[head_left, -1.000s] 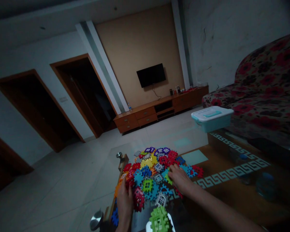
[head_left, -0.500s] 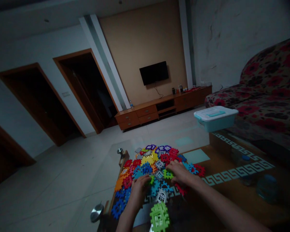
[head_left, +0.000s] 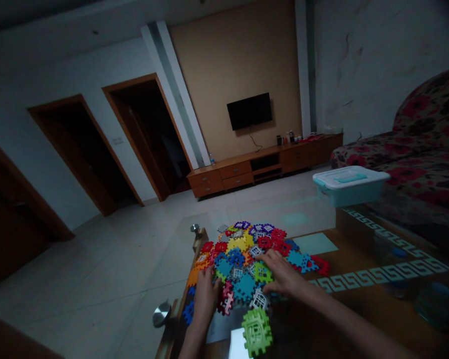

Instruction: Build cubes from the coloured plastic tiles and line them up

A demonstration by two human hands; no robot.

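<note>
A heap of interlocking plastic waffle tiles (head_left: 243,254) in red, blue, yellow, green, purple and white lies on a glass-topped coffee table (head_left: 179,331). Many tiles have little window shapes. My left hand (head_left: 205,294) touches the heap's near left side, fingers pointing up among orange and blue tiles. My right hand (head_left: 280,276) rests on the right part, fingers spread over the tiles, beside a green window tile (head_left: 262,272). A larger light green window tile (head_left: 257,331) lies apart at the near edge of the heap.
A teal plastic box with a white lid (head_left: 349,187) stands at the far right corner of the table, next to a floral sofa (head_left: 415,149). The table has metal corner fittings (head_left: 161,314). Beyond it lie a tiled floor, a low wooden TV cabinet (head_left: 264,167) and dark doorways.
My left hand has shifted left to the heap's edge and turned more upright. The heap looks a little rearranged. The whole view has swung, moving the room rightward.
</note>
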